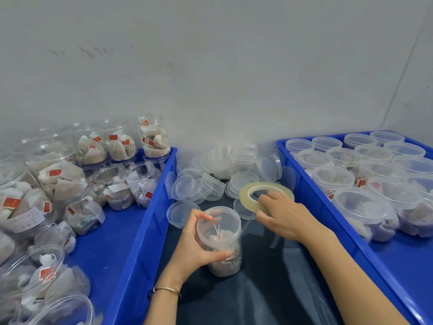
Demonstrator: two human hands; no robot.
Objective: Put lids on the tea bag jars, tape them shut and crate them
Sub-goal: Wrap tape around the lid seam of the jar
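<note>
My left hand (196, 245) grips a clear jar of tea bags (221, 240) with a lid on it, standing on the dark surface between two crates. My right hand (284, 216) holds a roll of clear tape (266, 192) just right of the jar. A strip of tape (247, 225) runs from the roll down to the jar's rim. Loose clear lids (199, 184) lie in a pile behind the jar.
The blue crate on the left (150, 221) holds several open jars of tea bags (63, 181), some lying on their sides. The blue crate on the right (311, 195) holds several lidded jars (360, 205) standing upright. A grey wall rises behind.
</note>
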